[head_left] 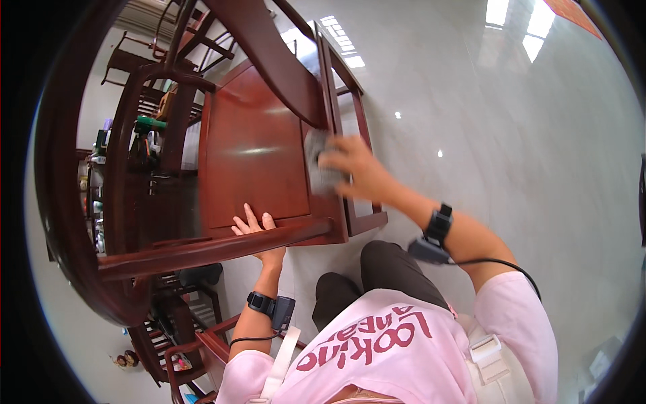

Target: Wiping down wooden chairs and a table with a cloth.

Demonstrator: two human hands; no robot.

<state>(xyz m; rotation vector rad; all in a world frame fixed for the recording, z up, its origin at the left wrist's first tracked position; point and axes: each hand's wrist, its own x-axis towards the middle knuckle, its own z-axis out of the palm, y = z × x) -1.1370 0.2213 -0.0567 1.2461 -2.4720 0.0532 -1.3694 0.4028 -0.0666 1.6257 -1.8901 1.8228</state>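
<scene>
A dark red wooden armchair stands before me, its broad seat panel glossy with reflected light. My left hand lies on the near part of the seat, fingers spread and nothing in them. Its wrist passes beneath the chair's armrest, which hides part of the palm. At the right edge of the seat, my right hand grips a grey cloth against the wood. Motion smears both the cloth and the fingers on it.
A curved wooden back slat rises over the seat's far side. Shelves with bottles and small goods stand to the left. Another wooden chair is at lower left. Pale glossy floor tiles stretch to the right.
</scene>
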